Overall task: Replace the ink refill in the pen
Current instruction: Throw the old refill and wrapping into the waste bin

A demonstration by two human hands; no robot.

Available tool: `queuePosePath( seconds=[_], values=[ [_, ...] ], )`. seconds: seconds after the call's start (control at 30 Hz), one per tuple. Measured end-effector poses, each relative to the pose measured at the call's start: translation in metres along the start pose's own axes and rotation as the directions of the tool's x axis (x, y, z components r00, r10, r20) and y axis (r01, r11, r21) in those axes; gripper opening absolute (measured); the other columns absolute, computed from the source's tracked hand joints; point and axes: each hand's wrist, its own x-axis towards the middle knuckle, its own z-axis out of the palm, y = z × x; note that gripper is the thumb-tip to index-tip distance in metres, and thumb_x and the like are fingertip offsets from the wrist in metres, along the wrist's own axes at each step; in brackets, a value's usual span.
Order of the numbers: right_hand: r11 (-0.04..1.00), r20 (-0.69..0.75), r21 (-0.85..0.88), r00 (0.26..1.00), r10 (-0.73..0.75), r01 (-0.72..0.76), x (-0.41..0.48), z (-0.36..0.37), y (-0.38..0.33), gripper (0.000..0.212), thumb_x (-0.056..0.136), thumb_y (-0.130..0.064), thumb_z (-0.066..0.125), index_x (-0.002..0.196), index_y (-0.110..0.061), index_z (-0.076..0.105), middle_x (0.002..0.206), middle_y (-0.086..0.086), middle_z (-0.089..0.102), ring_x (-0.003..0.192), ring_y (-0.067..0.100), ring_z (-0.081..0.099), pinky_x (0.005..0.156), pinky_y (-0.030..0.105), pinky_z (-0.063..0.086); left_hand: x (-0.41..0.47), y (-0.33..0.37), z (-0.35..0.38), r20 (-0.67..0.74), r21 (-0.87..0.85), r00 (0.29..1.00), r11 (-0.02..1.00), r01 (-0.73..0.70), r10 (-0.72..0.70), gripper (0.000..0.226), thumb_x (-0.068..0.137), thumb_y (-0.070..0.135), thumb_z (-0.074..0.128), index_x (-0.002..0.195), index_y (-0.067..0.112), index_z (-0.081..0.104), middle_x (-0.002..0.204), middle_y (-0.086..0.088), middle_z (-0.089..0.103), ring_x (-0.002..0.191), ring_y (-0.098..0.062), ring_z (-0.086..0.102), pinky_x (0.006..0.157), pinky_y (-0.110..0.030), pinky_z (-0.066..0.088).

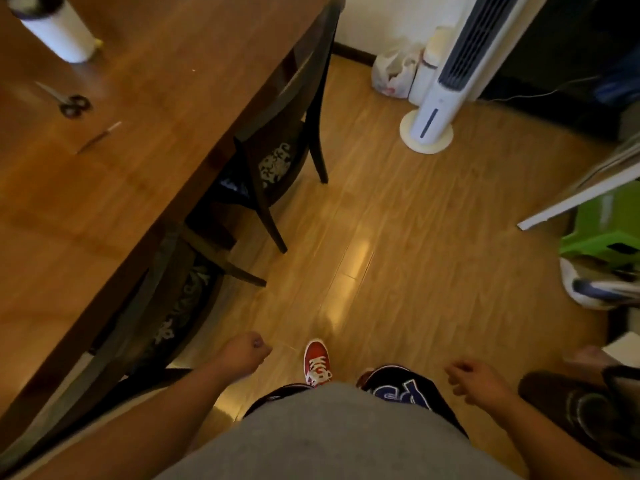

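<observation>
Head view: 1 pen (99, 136), seemingly.

Dim warm light, floor (360, 258) glare, motion blur

A table (104, 188) fills the left side. On it, at the far left corner, stands a cylindrical container (57, 27); nearer lie scissors (67, 100), and just nearer and right of them a pen (98, 136). Two chairs (277, 133) are tucked under the table's right edge. On the floor (398, 237) at far right stands a tower fan (450, 71), with a bag (393, 74) to its left. A stool (602, 230) sits at the right edge.
</observation>
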Motion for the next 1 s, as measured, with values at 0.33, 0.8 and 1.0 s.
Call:
queuePosePath(
  seconds=[0.33,0.8,1.0],
  values=[
    [0.993,0.049,-0.094,0.995,0.083,-0.078,0.113,-0.104,-0.078,0.022,0.093,-0.026,0.059,0.09,-0.006,0.064,0.084,0.013,0.069,0.062,0.021,0.06,0.053,0.027,0.044,0.074,0.155,-0.047,-0.085,-0.127,0.992,0.987,-0.099,0.089,0.023,0.093,0.029,0.058,0.086,0.007,0.062,0.079,-0.006,0.066,0.066,-0.014,0.059,0.058,-0.024,0.045],
    [0.699,0.352,-0.466,0.839,-0.416,0.542,0.178,-0.141,-0.402,0.034,0.094,-0.029,0.058,0.123,-0.011,0.062,0.109,0.005,0.067,0.096,0.02,0.065,0.079,0.031,0.05,0.071,0.155,-0.089,-0.147,-0.428,0.954,0.887,0.177,-0.261,0.028,0.094,0.032,0.055,0.086,0.006,0.062,0.082,-0.009,0.069,0.073,-0.025,0.065,0.066,-0.033,0.05],
    [0.471,0.508,-0.427,0.636,-0.581,0.772,0.121,-0.108,-0.537,0.02,0.091,-0.034,0.06,0.11,-0.029,0.063,0.098,-0.011,0.065,0.091,0.005,0.062,0.078,0.027,0.055,0.063,0.172,-0.162,-0.311,-0.438,0.929,0.898,0.047,-0.201,0.014,0.094,0.034,0.055,0.093,0.024,0.064,0.089,0.002,0.069,0.081,-0.015,0.066,0.077,-0.036,0.056]
  ],
)
